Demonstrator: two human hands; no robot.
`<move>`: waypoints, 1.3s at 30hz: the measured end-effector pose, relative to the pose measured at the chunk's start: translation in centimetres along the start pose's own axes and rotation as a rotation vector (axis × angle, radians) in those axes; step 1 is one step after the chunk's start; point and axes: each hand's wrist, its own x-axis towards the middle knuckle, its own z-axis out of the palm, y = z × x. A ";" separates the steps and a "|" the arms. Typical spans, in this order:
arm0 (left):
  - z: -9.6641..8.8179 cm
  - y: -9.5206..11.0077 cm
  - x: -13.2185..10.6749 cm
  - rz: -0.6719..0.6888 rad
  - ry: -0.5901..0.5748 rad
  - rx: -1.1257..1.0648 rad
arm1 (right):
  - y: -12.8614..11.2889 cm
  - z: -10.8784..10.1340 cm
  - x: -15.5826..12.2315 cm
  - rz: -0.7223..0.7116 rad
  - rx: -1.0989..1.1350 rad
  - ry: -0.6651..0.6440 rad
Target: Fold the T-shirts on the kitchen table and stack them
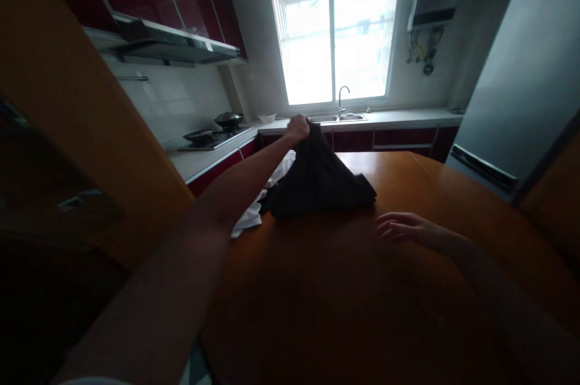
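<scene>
My left hand (pixel 299 128) is closed on the top of a dark garment (pixel 319 179) and holds it up. The cloth hangs in a peak, its lower part spread on the wooden table (pixel 430 191). What kind of garment it is, I cannot make out. Beside it on the left lies a crumpled white cloth (pixel 248 219), partly hidden behind my left arm and the dark fabric. My right hand (pixel 403 228) is over the table to the right of the garment, apart from it, with loosely bent fingers and nothing held.
Beyond the table runs a counter with a sink (pixel 353 117) and faucet (pixel 342 101) under a bright window. Pans (pixel 229 121) stand on the stove at left, below a range hood (pixel 176 46). A refrigerator (pixel 521 71) stands at right, a wooden panel (pixel 104 131) at left.
</scene>
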 end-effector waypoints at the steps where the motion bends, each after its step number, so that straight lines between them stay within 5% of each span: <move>1: -1.7 -0.4 2.4 -0.023 0.142 0.045 | 0.5 -0.4 0.2 0.022 -0.003 0.004; 5: -8.1 -1.8 9.3 -0.013 0.615 0.117 | 1.7 -0.9 0.6 0.081 -0.023 -0.011; 8: -11.9 -3.6 10.7 0.121 0.770 0.187 | 2.0 -0.6 0.8 0.072 -0.025 -0.020; 10: -13.9 -5.2 9.2 0.082 0.747 0.214 | 2.0 -0.4 0.9 0.074 -0.017 -0.038; 13: -15.6 -8.0 3.5 -0.045 0.641 0.258 | 1.9 -0.1 0.9 0.066 -0.019 -0.054; 16: -15.9 -10.8 -4.5 -0.228 0.354 0.317 | 1.5 0.2 0.9 0.048 -0.043 -0.043; 18: -15.1 -12.3 -9.8 -0.309 0.018 0.302 | 1.4 0.4 1.0 0.040 -0.044 -0.036; 21: -12.0 -13.3 -16.7 -0.350 -0.261 0.273 | 1.9 0.9 2.2 0.006 -0.051 0.033; 23: -8.2 -12.8 -20.4 -0.385 -0.444 0.297 | 2.9 1.3 3.7 -0.055 -0.120 0.170; 27: 2.6 -9.2 -25.1 -0.316 -0.405 0.237 | 5.7 2.6 6.9 -0.214 -0.458 0.580; 29: 7.8 -6.8 -26.0 -0.252 -0.418 0.159 | 6.8 3.2 7.8 -0.232 -0.685 0.694; 32: 13.2 -3.9 -25.6 -0.237 -0.465 0.137 | 7.3 3.8 8.3 -0.155 -0.953 0.672; 35: 15.8 -2.4 -24.0 -0.225 -0.483 0.146 | 6.6 3.9 9.0 -0.013 -1.080 0.607; 39: 17.0 -2.7 -22.6 -0.203 -0.469 0.190 | 5.4 3.7 10.8 0.123 -1.134 0.548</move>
